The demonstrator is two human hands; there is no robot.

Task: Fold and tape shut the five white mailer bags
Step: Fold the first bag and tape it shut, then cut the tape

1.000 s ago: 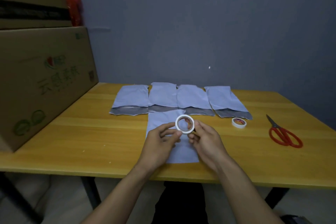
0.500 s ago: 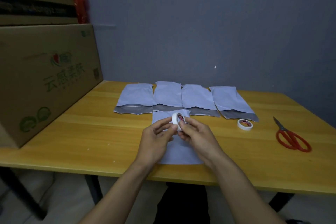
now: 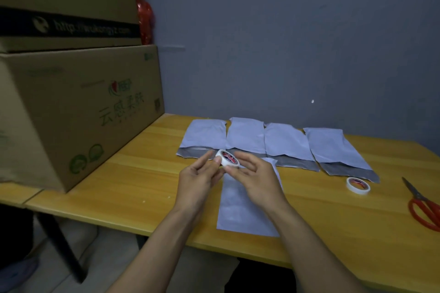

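Note:
A white tape roll (image 3: 226,157) with a red and dark inner label is held above the table between both hands. My left hand (image 3: 198,182) pinches its left edge and my right hand (image 3: 256,178) pinches its lower right edge. Under the hands lies one white mailer bag (image 3: 240,209), flat on the wooden table (image 3: 133,181). Several more white mailer bags (image 3: 285,141) lie side by side in a row at the back, their grey open flaps facing me. A second tape roll (image 3: 357,185) rests on the table to the right.
Red-handled scissors (image 3: 422,206) lie at the table's right edge. A large cardboard box (image 3: 78,112) stands on the left end of the table with another box stacked on it. A grey wall closes the back.
The roll has turned in my fingers from facing me as an open ring to showing its labelled side. The view has swung left, so hands and bags sit further right.

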